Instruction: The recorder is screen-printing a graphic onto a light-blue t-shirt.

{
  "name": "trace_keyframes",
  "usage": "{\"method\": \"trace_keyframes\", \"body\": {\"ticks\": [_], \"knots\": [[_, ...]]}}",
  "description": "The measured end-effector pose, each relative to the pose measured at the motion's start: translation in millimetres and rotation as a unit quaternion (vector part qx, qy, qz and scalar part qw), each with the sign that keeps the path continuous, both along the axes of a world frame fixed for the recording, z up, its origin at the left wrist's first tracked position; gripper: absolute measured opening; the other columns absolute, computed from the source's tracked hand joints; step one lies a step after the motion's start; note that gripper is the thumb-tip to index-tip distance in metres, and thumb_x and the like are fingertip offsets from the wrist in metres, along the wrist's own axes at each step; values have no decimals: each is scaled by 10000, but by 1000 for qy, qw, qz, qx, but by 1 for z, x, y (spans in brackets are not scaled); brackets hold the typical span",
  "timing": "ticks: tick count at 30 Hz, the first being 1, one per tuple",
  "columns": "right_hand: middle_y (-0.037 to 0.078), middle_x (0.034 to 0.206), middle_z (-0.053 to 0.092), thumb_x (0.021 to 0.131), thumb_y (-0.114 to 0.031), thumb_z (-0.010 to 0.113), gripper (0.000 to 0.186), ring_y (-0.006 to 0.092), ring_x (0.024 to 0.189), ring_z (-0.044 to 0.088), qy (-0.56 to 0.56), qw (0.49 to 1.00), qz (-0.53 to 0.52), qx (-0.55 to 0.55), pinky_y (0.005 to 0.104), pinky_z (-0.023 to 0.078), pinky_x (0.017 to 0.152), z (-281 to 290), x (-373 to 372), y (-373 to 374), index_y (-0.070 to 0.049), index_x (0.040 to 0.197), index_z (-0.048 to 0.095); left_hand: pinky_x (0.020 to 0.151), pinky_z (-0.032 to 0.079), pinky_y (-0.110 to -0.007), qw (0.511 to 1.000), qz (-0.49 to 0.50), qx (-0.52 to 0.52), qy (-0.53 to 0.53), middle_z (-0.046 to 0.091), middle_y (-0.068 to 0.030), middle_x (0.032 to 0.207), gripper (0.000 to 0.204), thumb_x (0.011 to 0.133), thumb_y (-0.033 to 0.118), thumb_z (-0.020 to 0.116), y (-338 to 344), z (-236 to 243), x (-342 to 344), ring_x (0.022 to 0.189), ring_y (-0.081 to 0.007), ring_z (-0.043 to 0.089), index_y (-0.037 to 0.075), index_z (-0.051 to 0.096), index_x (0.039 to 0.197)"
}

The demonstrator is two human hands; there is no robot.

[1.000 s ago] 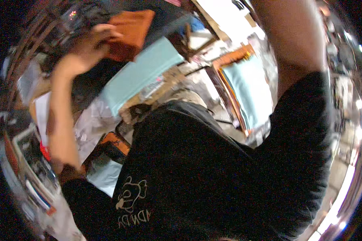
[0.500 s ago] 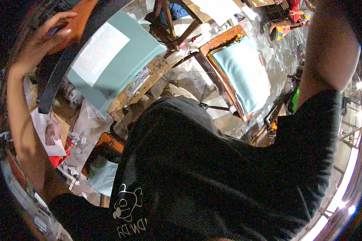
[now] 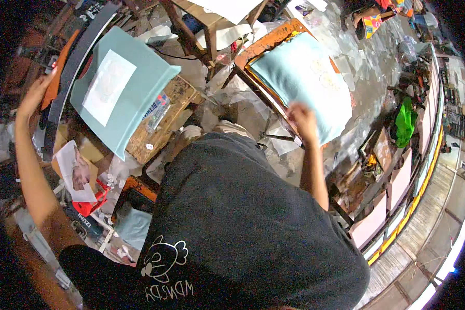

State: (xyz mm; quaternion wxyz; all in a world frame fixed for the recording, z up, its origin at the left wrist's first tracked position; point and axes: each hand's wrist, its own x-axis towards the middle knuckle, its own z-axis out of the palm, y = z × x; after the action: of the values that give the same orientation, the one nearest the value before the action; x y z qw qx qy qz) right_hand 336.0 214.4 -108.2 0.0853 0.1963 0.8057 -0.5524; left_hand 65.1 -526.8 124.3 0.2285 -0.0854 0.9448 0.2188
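My left hand [image 3: 35,94] is raised at the far left, fingers stretched toward an orange panel [image 3: 60,72] beside a long dark bar [image 3: 72,90]. A small red glow shows by its fingertips. Right of the bar lies a grey-green cloth [image 3: 142,67] with a white printed sheet [image 3: 108,85] on it. My right hand [image 3: 302,121], smeared by motion, is at the near edge of a pile of light blue cloth [image 3: 289,67] on an orange-rimmed stand [image 3: 256,46]. Its fingers look curled, but whether they pinch the cloth I cannot tell.
A wooden block [image 3: 163,116] stands beside the grey-green cloth. At lower left are a pinkish picture sheet [image 3: 80,170] and a red object [image 3: 91,205]. Scraps of clear film cover the floor [image 3: 364,98]. A green bag [image 3: 405,121] lies at right; another person's leg shows at top right.
My right arm has come down from the upper right, bringing that hand to the light blue cloth. My left hand has shifted lower, off the orange panel's face. The view has shifted.
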Motion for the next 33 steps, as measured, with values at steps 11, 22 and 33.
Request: {"method": "trace_keyframes", "body": {"ticks": [11,22,33], "knots": [[90,761,670,881,-244,612,271,152,564,617,-254,962,-28,-96,288,501,496,-168,194,26,6,964,675,1002,400,-322,996,5,-87,13,630,-104,1217,662,876,517,638,-16,11,-34,1118,-200,585,-7,585,1277],[93,770,652,868,-251,671,303,196,602,597,-99,992,44,67,315,492,555,-145,155,45,-2,1038,643,1087,323,-356,947,63,12,315,465,-115,1433,741,839,464,692,55,71,-23,1311,-204,437,39,480,1408],[101,1389,492,753,-381,760,644,317,1296,445,467,780,390,146,495,355,1065,162,-14,-101,-165,1320,544,1013,436,-330,923,168,339,68,573,-106,1271,579,855,108,698,322,-102,268,1133,-199,567,6,447,1366]]}}
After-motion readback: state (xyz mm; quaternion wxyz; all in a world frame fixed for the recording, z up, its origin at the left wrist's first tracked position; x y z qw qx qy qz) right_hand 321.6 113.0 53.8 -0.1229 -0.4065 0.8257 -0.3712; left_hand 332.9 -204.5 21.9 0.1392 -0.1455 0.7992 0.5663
